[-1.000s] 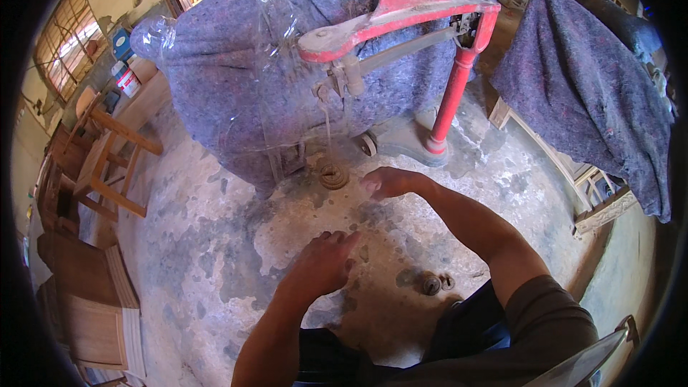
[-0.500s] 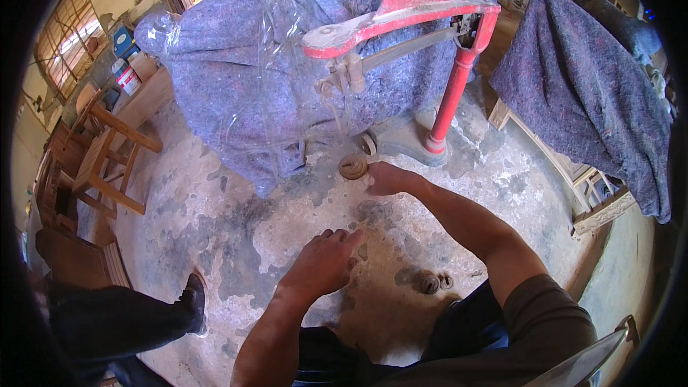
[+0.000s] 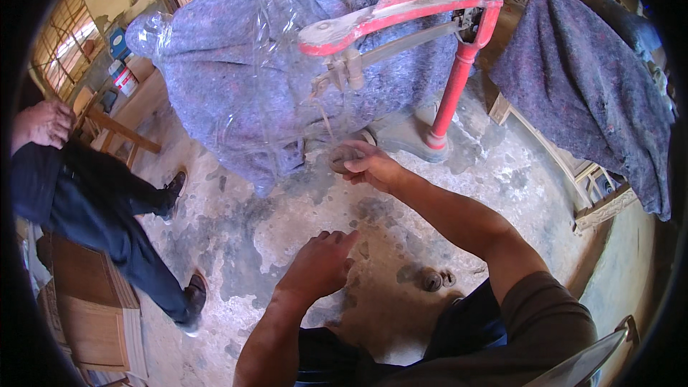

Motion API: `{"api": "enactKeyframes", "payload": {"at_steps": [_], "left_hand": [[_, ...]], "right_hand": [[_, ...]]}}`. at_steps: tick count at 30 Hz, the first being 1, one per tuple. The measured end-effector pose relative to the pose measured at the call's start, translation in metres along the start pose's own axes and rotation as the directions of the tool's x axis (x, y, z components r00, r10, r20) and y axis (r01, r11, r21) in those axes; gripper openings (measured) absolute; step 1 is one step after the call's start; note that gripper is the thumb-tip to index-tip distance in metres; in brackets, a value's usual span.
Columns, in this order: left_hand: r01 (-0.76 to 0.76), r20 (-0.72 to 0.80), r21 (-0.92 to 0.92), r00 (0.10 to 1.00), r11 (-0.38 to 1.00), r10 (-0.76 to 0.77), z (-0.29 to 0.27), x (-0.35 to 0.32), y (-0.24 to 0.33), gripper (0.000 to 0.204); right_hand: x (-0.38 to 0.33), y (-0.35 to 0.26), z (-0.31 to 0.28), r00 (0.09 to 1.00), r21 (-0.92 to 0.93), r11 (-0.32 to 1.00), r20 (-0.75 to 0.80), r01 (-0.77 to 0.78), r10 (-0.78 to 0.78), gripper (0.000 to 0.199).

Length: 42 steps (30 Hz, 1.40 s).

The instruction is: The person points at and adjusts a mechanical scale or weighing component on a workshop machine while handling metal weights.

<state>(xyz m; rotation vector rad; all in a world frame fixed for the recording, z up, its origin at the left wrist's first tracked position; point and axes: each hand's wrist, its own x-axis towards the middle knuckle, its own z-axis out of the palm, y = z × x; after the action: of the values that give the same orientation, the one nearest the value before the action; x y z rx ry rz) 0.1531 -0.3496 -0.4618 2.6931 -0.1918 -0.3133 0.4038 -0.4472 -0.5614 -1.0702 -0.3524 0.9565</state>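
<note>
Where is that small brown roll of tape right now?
The roll of tape sits upper centre in the head view, held in the right hand, just below the plastic-wrapped bundle and left of the red stand.

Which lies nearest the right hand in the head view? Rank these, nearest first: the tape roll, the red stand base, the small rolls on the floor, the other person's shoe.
Measured from the right hand:
1. Tape roll, held at its fingertips.
2. Red stand base, just to its right.
3. Small rolls on the floor, below it toward the person.
4. Other person's shoe, far to the left.
</note>
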Motion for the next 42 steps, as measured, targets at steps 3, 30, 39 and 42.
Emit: {"api": "enactKeyframes", "payload": {"at_steps": [3,30,39,42], "left_hand": [[0.003,0.021,-0.004,1.000,1.000,-0.003,-0.002,0.006,0.003,0.051],[-0.009,0.067,-0.025,0.998,1.000,0.010,0.007,0.029,-0.008,0.051],[-0.431,-0.802,-0.533,0.532,0.728,-0.272,-0.099,0.084,-0.040,0.036],[-0.638,-0.823,-0.568,0.444,0.520,-0.354,-0.118,0.110,-0.024,0.045]], "right_hand": [[0.001,0.004,-0.003,1.000,0.026,0.999,-0.007,-0.018,0.018,0.062],[0.025,0.016,0.003,0.984,-0.110,0.981,0.096,0.158,-0.148,0.061],[-0.019,-0.046,-0.003,0.984,-0.482,0.860,0.023,0.168,-0.179,0.052],[-0.051,-0.062,-0.003,0.977,-0.637,0.759,-0.041,0.136,-0.210,0.040]]}}
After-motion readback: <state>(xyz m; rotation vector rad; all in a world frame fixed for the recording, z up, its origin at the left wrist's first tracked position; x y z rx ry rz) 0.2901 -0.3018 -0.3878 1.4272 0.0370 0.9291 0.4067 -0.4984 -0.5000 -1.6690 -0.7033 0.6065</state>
